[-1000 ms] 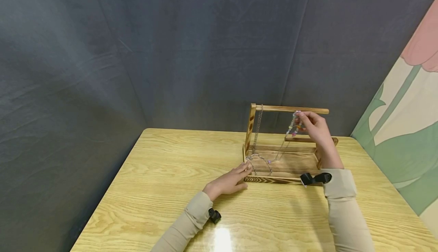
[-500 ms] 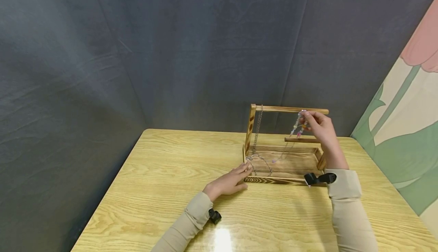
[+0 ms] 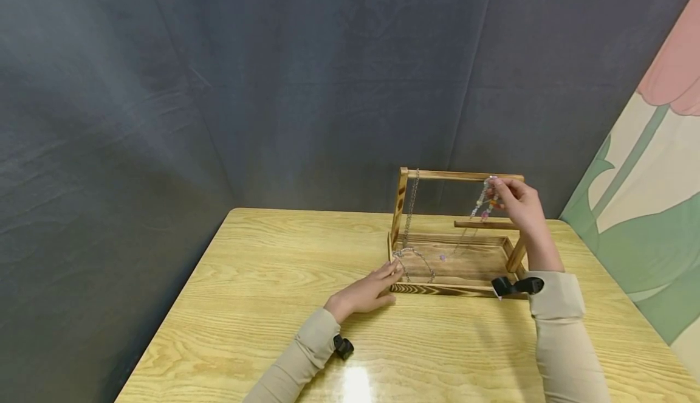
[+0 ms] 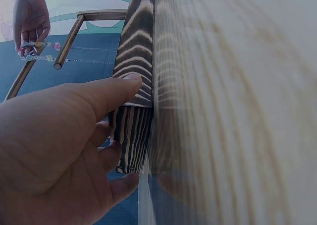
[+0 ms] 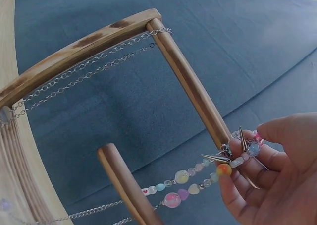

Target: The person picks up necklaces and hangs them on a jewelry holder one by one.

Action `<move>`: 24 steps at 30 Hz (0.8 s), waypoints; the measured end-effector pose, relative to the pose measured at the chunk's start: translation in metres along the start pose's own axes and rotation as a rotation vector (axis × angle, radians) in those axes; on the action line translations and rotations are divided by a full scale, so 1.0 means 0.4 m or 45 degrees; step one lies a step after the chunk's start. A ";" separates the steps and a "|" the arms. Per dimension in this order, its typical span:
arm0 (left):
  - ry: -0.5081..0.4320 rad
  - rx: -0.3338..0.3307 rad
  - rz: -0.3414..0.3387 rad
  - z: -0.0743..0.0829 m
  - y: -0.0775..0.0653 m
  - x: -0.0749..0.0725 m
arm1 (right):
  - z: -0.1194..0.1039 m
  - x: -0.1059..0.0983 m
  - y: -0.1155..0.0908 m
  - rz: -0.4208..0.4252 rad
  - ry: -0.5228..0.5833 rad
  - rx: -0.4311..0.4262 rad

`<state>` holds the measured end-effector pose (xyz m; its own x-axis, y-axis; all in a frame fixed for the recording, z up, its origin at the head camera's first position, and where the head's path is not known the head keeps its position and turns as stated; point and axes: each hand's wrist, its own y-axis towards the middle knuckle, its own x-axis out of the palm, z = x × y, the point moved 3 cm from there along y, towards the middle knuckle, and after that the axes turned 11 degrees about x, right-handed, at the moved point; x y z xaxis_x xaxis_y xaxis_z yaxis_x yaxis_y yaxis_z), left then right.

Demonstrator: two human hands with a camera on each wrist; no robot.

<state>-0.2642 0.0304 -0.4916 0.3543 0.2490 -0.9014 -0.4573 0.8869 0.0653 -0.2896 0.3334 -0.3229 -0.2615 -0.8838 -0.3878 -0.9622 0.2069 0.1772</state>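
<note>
A wooden jewelry stand (image 3: pixel 445 290) has a tray base, an upper bar (image 3: pixel 454 175) and a shorter lower bar (image 3: pixel 481 225). My right hand (image 3: pixel 525 208) pinches a necklace of pastel beads and silver chain (image 5: pixel 172 200) at the upper bar's free end. Whether the bar's tip lies inside the loop is hard to tell. Its chain passes by the lower bar, and a purple bead (image 3: pixel 443 258) hangs over the tray. My left hand (image 3: pixel 363 292) holds the tray's front left corner, thumb (image 4: pixel 121 88) on the front wall and fingers round the side.
A silver chain necklace (image 3: pixel 411 208) hangs from the upper bar near the left post (image 3: pixel 400 205). Another chain (image 3: pixel 420 254) drapes over the tray's left end. The stand sits on a wood-grain table (image 3: pixel 273 257) before a dark curtain (image 3: pixel 328 87).
My right hand has moved right along the upper bar to its free end, bringing the beaded necklace with it. The purple bead has shifted right and dangles. My left hand stays put.
</note>
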 end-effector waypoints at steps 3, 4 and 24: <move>-0.008 0.006 0.001 0.000 -0.001 0.001 | 0.004 -0.004 -0.003 -0.004 0.006 0.027; -0.010 0.008 0.000 0.001 -0.001 0.001 | 0.007 -0.005 -0.003 -0.002 0.008 0.035; -0.028 0.018 0.004 0.002 -0.001 -0.004 | 0.023 -0.043 -0.005 0.044 0.046 0.043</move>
<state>-0.2638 0.0299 -0.4900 0.3710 0.2605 -0.8914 -0.4472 0.8914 0.0744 -0.2840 0.3521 -0.3248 -0.2922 -0.8905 -0.3488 -0.9548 0.2510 0.1590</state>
